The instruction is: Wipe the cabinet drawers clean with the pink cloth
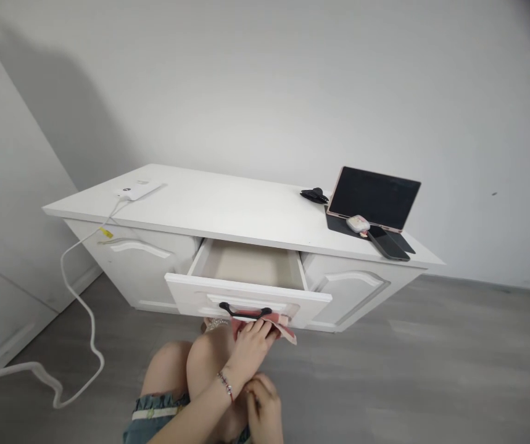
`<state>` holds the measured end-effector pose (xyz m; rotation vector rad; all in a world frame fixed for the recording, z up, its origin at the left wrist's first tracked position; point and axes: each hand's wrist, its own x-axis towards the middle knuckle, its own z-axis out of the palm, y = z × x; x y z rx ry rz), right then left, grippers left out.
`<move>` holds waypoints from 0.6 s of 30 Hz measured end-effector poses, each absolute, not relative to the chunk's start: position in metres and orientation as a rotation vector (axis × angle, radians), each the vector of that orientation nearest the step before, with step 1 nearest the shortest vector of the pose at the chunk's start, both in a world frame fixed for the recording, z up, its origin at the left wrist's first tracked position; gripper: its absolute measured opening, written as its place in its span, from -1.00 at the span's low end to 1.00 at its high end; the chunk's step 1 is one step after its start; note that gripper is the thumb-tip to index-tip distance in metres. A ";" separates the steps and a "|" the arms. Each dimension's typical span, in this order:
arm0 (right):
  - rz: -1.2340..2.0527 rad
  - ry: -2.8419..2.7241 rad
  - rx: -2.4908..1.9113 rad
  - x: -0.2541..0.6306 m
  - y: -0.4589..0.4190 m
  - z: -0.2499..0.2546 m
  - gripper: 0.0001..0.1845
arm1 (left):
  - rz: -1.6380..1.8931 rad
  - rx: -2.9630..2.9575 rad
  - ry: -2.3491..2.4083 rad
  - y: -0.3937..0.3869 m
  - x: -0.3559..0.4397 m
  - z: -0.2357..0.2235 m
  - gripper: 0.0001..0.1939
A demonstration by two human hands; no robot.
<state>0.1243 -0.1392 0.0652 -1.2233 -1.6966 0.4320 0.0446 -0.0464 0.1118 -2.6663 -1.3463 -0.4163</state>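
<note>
A pink and red cloth [287, 331] is bunched under the black handle [246, 313] of a white drawer [250, 287]. My left hand [252, 346], with a beaded bracelet on its wrist, presses the cloth at the right part of the handle, fingers closed over it. The drawer is pulled out of the white cabinet [227, 197], and its pale inside shows no contents. Below the left wrist, beside my knee, my right hand [265, 410] is loosely curled; I see nothing in it.
On the cabinet top, a tablet [373, 196] stands at the right with a phone [387, 242], a small white case [358, 223] and a black hair clip [314, 195]. A white power strip [137, 190] lies at the left, its cord [86, 302] hanging to the floor.
</note>
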 end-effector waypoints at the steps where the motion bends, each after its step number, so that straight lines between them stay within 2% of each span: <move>1: 0.418 -1.679 -1.208 0.128 -0.139 0.067 -0.69 | -0.413 -2.665 -1.346 -0.047 0.034 0.112 -0.70; 4: 0.349 -1.579 -1.228 0.140 -0.130 0.086 -0.74 | -0.408 -2.619 -1.372 -0.048 0.001 0.112 -0.60; 6: 0.308 -1.550 -1.263 0.142 -0.114 0.105 -0.79 | -0.390 -2.568 -1.408 -0.049 -0.020 0.111 -0.61; 10: 0.331 -1.625 -1.277 0.132 -0.076 0.135 -0.65 | -0.412 -2.440 -1.375 -0.048 -0.061 0.110 -0.68; 18: 0.481 -1.778 -1.372 0.109 -0.057 0.128 -0.64 | -0.488 -2.208 -1.269 -0.050 -0.132 0.139 -0.73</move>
